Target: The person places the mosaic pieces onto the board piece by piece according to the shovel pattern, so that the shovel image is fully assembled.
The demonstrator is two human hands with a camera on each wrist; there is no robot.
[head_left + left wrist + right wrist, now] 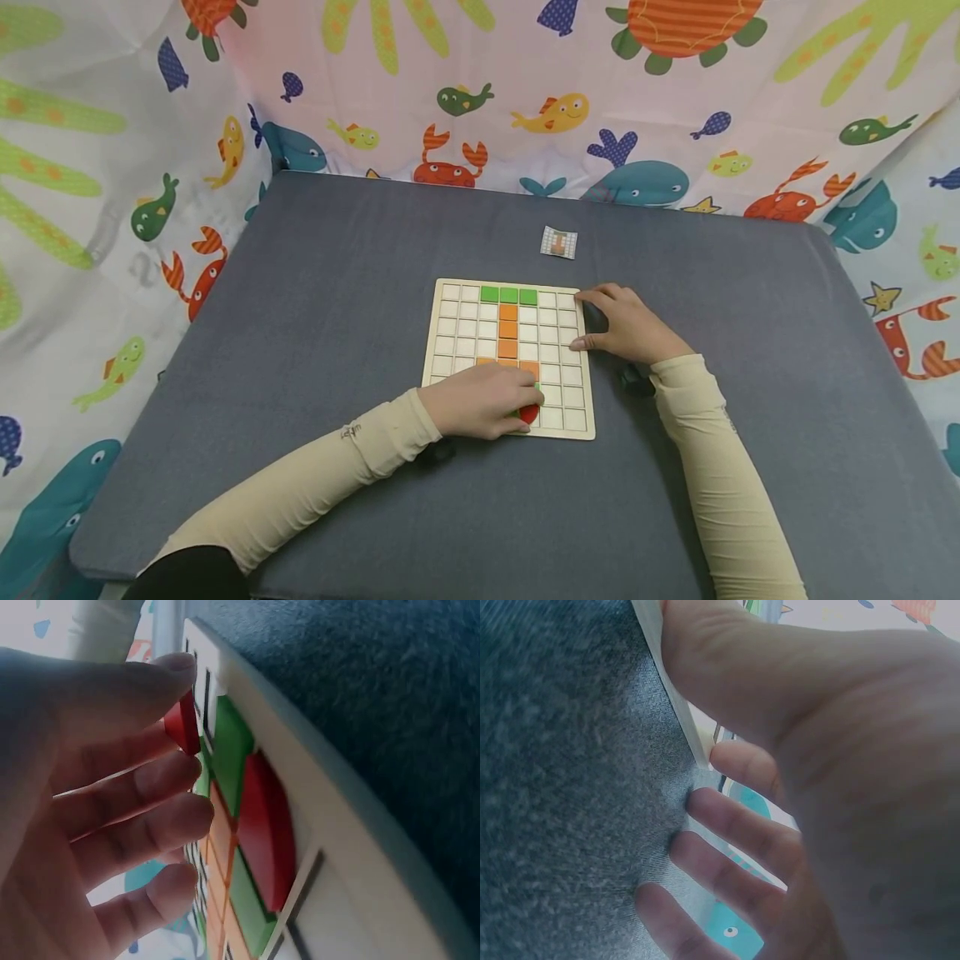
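Observation:
A wooden grid board (589, 421) lies on the grey table. Three green square tiles (508, 295) fill part of its far row, and an orange column of tiles (507, 330) runs toward me from them. My left hand (480, 400) is over the near part of the board, pinching a red tile (182, 726) between thumb and fingers. Under that hand, the left wrist view reveals another red piece, curved on one side (264, 834), among green tiles (231, 746). My right hand (630, 323) touches the board's right edge with thumb and index finger spread apart.
Beyond the board lies a small card (558, 242) printed with a grid pattern. The grey table (337, 275) has rounded corners, and a curtain with sea animals (517, 150) hangs along its far side and both ends.

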